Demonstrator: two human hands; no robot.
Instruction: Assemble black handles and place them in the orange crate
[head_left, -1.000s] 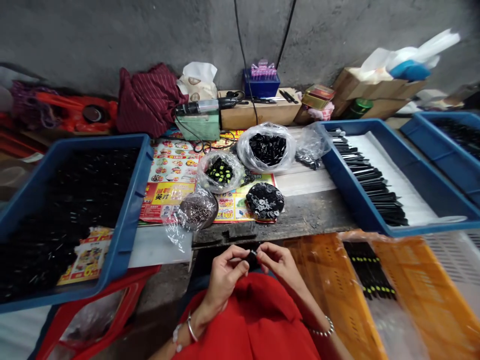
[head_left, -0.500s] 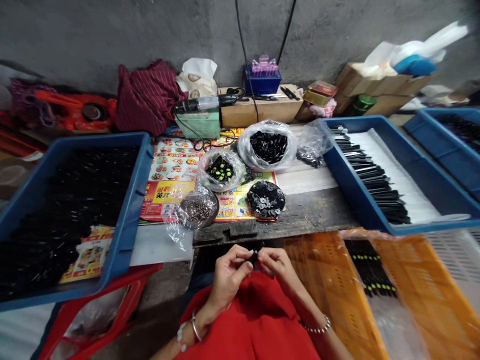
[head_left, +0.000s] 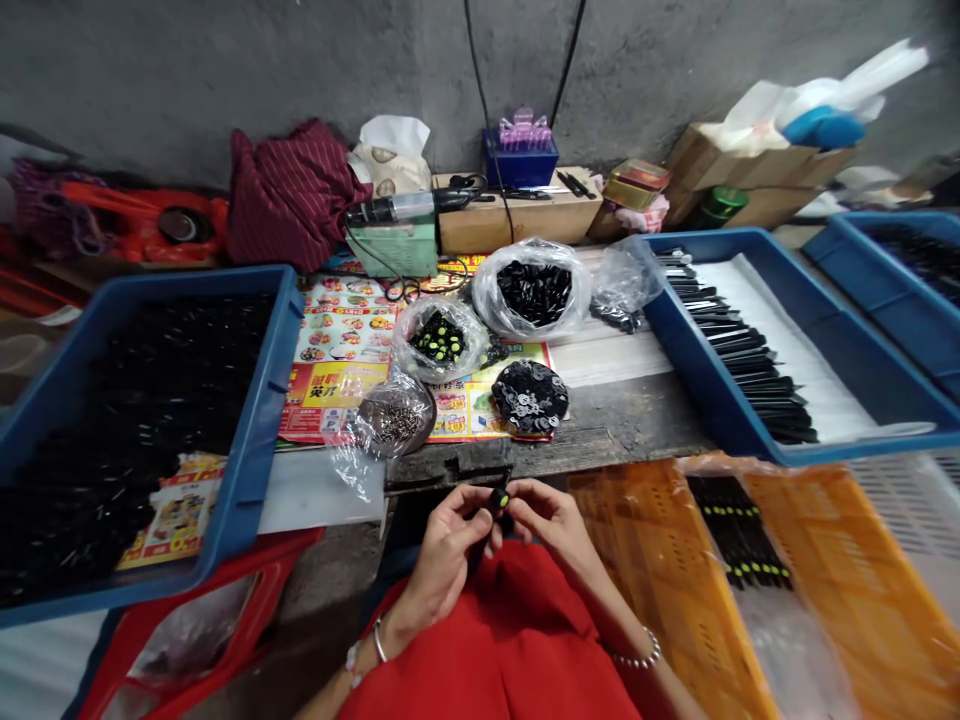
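Both hands meet above the red cloth on my lap, just off the table's front edge. My left hand [head_left: 452, 545] pinches a small black part with a yellow-green dot [head_left: 500, 499] between thumb and fingers. The fingertips of my right hand [head_left: 546, 520] close on the same part from the right. Beyond them on the table lie a pile of black discs [head_left: 529, 398], a bowl of small metal pieces [head_left: 395, 418], a bag of black parts with green dots [head_left: 439, 338] and a bag of black pieces [head_left: 535, 292].
A blue tray heaped with black parts [head_left: 259, 480] stands left, above a red stool [head_left: 259, 610]. On the right are a blue tray of black rods [head_left: 862, 375] and an orange crate [head_left: 660, 560]. Boxes and a power tool [head_left: 409, 207] line the wall.
The small black part has turned so that its yellow-green dot now shows. My left hand has shifted slightly, and the fingers of my right hand have moved a little left.
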